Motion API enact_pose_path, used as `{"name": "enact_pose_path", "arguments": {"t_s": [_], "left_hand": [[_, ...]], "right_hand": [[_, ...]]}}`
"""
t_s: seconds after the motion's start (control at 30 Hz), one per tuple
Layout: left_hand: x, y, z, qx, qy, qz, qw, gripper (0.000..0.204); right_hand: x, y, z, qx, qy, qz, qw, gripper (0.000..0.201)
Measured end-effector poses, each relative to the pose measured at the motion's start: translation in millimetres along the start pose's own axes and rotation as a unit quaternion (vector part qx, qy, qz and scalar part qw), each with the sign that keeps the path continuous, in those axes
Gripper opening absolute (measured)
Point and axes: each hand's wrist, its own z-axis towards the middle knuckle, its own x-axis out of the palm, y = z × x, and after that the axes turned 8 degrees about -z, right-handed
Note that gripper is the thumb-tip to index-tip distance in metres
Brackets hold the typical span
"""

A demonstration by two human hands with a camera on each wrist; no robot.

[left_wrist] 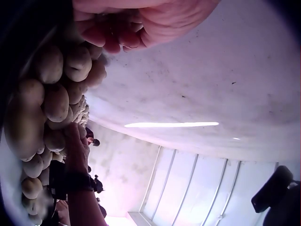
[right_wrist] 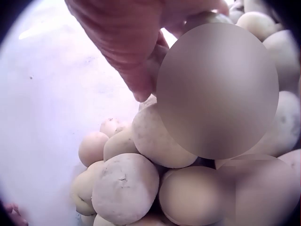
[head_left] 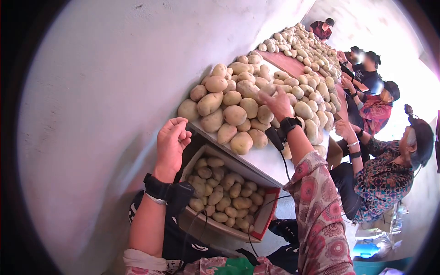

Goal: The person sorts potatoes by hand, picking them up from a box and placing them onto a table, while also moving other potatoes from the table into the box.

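Note:
Pale potatoes [head_left: 235, 115] lie heaped on a white tabletop [head_left: 268, 164] in front of me in the head view. My right hand [head_left: 279, 105] reaches over the heap, thumb and fingers around a potato [head_left: 269, 88] that looks smeared by motion. A large blur covers much of that grip in the right wrist view. At the heap's near left edge, my left hand [head_left: 170, 140] is raised beside the wall, its fingers loosely curled with nothing visible in them. Below it stands an open cardboard box [head_left: 270, 211] with many smaller potatoes [head_left: 224, 192] inside.
A plain wall [head_left: 101, 82] runs along the left side of the table. Several people sit along the right side, the nearest in a patterned shirt [head_left: 389, 178]. More potatoes [head_left: 307, 48] cover the table's far end. A cable [head_left: 285, 162] hangs from my right wrist.

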Motion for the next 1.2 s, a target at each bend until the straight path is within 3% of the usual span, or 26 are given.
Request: {"name": "enact_pose_path", "arguments": {"t_s": [0.03, 0.07, 0.1, 0.17, 0.2, 0.23, 0.27, 0.33, 0.37, 0.4, 0.53, 0.57, 0.6, 0.7, 0.9, 0.93, 1.0, 1.13, 1.2], "left_hand": [[-0.1, -2.0, 0.4, -0.001, 0.0, -0.003, 1.0, 0.009], [1.2, -3.8, 0.1, 0.002, -0.005, 0.0, 1.0, 0.01], [1.9, -2.4, -1.2, 0.001, -0.009, 0.003, 1.0, 0.01], [-0.2, -1.3, 0.3, -0.003, 0.002, -0.002, 1.0, 0.01], [-0.7, -2.9, 0.4, 0.002, 0.009, -0.004, 1.0, 0.01], [-0.2, -3.9, -0.5, 0.0, 0.003, -0.003, 1.0, 0.009], [0.3, -5.5, -0.4, -0.004, 0.0, 0.002, 1.0, 0.009], [-3.4, -2.4, -2.2, -0.004, 0.004, -0.005, 1.0, 0.009], [-7.0, -1.1, -3.6, -0.009, 0.003, -0.005, 1.0, 0.01], [-8.2, -1.3, -0.7, -0.011, 0.007, -0.005, 1.0, 0.01], [-12.3, 2.6, 3.5, -0.008, 0.021, 0.004, 1.0, 0.011], [-13.5, 4.0, 5.1, -0.01, 0.017, 0.008, 1.0, 0.012], [-12.7, 4.4, 6.8, -0.015, 0.019, 0.015, 1.0, 0.012], [-18.2, 13.0, 5.5, -0.029, 0.028, 0.022, 0.999, 0.012], [-30.0, -2.9, 22.8, -0.013, 0.009, -0.039, 0.999, 0.013], [-34.8, -0.5, 22.7, -0.012, 0.005, -0.037, 0.999, 0.013], [-29.3, -0.9, 18.2, -0.009, 0.021, -0.02, 1.0, 0.012], [-21.0, 9.9, 5.6, -0.015, 0.021, 0.035, 0.999, 0.008], [-17.6, 10.1, 0.0, -0.016, 0.028, 0.047, 0.998, 0.009]], "right_hand": [[0.0, -7.8, 7.4, 0.03, 0.002, 0.082, 0.996, 0.055], [-8.8, -8.1, 5.2, 0.029, 0.002, 0.078, 0.997, 0.055], [-25.0, -4.2, -3.8, 0.043, -0.012, 0.217, 0.975, 0.052], [-59.7, 3.8, -31.9, 0.11, -0.022, 0.442, 0.89, 0.038], [-63.8, -10.4, -43.5, -0.089, -0.124, 0.148, 0.977, 0.034], [-74.3, -26.2, -55.4, -0.001, -0.062, 0.419, 0.906, 0.034], [-91.9, -21.9, -77.2, 0.089, 0.005, 0.652, 0.753, 0.036], [-118.9, -16.5, -133.3, 0.157, -0.034, 0.682, 0.714, 0.037], [-128.0, -30.2, -161.3, 0.158, -0.006, 0.741, 0.652, 0.037], [-132.6, -48.3, -187.2, 0.149, 0.049, 0.814, 0.56, 0.032], [-125.3, -78.5, -293.2, 0.357, -0.073, 0.807, 0.465, 0.026], [-119.2, -72.7, -312.5, 0.417, -0.108, 0.774, 0.463, 0.026], [-112.0, -76.0, -331.6, 0.423, -0.074, 0.765, 0.479, 0.026], [-94.3, -81.0, -368.1, 0.48, -0.04, 0.757, 0.442, 0.026], [-91.1, -68.8, -361.6, 0.429, 0.081, 0.75, 0.497, 0.024], [-90.8, -64.4, -362.5, 0.432, 0.084, 0.75, 0.494, 0.024], [-83.9, -54.7, -359.5, 0.447, 0.082, 0.704, 0.545, 0.024], [-50.1, -77.8, -375.7, 0.439, 0.091, 0.707, 0.548, 0.027], [-36.8, -74.1, -379.8, 0.474, 0.048, 0.644, 0.599, 0.029]]}}
